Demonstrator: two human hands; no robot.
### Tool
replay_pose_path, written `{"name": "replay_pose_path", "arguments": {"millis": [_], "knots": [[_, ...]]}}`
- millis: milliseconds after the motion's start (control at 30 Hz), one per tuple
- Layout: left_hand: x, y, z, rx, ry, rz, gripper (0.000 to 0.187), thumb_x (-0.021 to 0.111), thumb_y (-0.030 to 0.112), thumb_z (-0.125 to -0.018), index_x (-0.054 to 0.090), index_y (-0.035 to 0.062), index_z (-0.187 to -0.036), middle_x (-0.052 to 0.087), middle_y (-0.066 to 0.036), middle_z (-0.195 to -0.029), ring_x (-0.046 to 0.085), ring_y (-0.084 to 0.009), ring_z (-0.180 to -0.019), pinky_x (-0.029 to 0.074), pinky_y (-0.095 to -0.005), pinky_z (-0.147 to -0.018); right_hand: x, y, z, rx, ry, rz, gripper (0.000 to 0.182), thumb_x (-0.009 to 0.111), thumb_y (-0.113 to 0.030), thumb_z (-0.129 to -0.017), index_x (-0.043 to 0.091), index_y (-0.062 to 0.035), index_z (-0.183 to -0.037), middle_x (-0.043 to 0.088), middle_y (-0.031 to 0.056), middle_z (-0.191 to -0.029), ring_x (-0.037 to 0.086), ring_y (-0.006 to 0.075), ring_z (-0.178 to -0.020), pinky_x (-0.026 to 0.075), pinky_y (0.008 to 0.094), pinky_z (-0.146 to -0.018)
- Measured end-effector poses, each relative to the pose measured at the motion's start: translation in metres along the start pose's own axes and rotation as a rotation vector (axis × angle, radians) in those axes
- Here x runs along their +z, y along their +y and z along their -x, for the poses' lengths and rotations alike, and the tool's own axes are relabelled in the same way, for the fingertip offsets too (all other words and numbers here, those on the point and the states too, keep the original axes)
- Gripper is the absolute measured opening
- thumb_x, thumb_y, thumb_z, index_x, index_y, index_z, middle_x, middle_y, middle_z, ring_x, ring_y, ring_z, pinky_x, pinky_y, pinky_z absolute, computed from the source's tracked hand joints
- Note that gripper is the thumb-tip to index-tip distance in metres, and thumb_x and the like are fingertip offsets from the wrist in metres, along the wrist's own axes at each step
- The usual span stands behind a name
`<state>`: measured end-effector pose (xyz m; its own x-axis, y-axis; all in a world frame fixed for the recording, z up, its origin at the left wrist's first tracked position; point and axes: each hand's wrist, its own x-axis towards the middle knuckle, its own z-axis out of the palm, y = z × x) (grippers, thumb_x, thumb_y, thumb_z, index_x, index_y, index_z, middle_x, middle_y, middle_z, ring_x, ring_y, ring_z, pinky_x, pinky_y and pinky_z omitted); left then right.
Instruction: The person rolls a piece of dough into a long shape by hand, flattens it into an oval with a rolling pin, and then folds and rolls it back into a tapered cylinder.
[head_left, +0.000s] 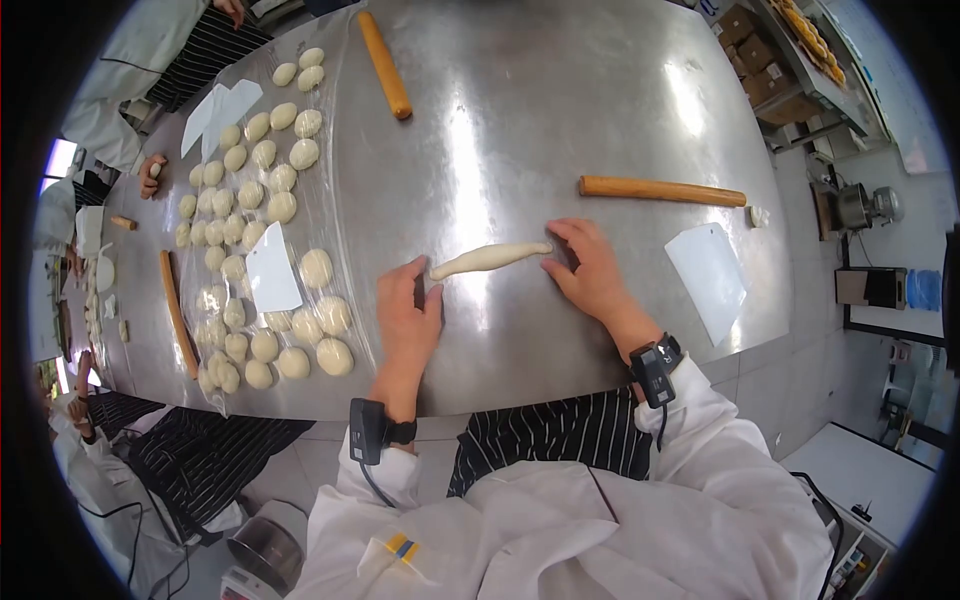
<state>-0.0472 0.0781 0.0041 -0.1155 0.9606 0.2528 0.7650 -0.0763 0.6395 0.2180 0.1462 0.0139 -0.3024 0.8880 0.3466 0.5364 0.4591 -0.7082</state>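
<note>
A long dough strip (490, 259), thicker in the middle and tapered at both ends, lies on the steel table in front of me. My left hand (408, 312) is at its left end, thumb and forefinger apart on either side of the tip. Around the right end, my right hand (592, 275) has its thumb and forefinger spread in the same way. Neither hand visibly pinches the dough. Black devices are strapped to both my wrists.
Many dough balls (316, 268) sit under plastic film on the left, with a white scraper (273, 268) on top. Rolling pins lie at the back (385, 65), right (662, 190) and far left (178, 315). Another white scraper (708, 280) is on the right. Co-workers stand along the left.
</note>
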Motion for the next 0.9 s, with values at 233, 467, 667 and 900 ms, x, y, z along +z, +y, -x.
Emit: {"name": "replay_pose_path", "arguments": {"millis": [233, 467, 667, 900], "knots": [[-0.01, 0.007, -0.019, -0.182, -0.138, 0.142, 0.035, 0.072, 0.004, -0.078, 0.063, 0.0056, -0.112, 0.065, -0.013, -0.095, 0.061, -0.0285, -0.087, 0.05, -0.0382, -0.076, 0.001, 0.005, -0.005, 0.068, -0.038, -0.009, 0.03, 0.075, -0.009, -0.076, 0.065, -0.0044, -0.105, 0.067, 0.0088, -0.087, 0.061, 0.0275, -0.077, 0.049, 0.0377, -0.071], [-0.004, -0.001, -0.018, -0.005, -0.093, 0.145, 0.031, 0.071, 0.003, -0.082, 0.065, 0.003, -0.112, 0.067, -0.013, -0.093, 0.066, -0.0234, -0.076, 0.053, -0.0316, -0.071, -0.001, 0.007, -0.002, 0.042, -0.042, 0.017, 0.026, 0.074, -0.009, -0.08, 0.067, -0.0054, -0.104, 0.067, 0.01, -0.085, 0.062, 0.0271, -0.077, 0.051, 0.0361, -0.067], [-0.014, 0.001, -0.015, 0.037, -0.179, 0.11, 0.044, 0.068, 0.006, -0.083, 0.058, 0.003, -0.125, 0.061, -0.018, -0.116, 0.062, -0.0311, -0.102, 0.051, -0.0366, -0.084, -0.007, 0.025, -0.005, -0.093, -0.157, 0.074, 0.033, 0.066, -0.008, -0.085, 0.063, -0.0038, -0.118, 0.068, 0.0141, -0.1, 0.062, 0.0298, -0.094, 0.05, 0.0376, -0.082], [0.013, 0.05, -0.019, 0.34, -0.204, -0.183, 0.072, 0.055, 0.051, -0.088, 0.039, 0.0108, -0.146, 0.04, -0.02, -0.148, 0.032, -0.0416, -0.138, 0.014, -0.0588, -0.113, 0.022, -0.018, 0.003, -0.194, -0.075, 0.221, 0.05, 0.054, -0.031, -0.094, 0.049, -0.0034, -0.136, 0.042, 0.0168, -0.147, 0.037, 0.0349, -0.137, 0.024, 0.0503, -0.115]]}}
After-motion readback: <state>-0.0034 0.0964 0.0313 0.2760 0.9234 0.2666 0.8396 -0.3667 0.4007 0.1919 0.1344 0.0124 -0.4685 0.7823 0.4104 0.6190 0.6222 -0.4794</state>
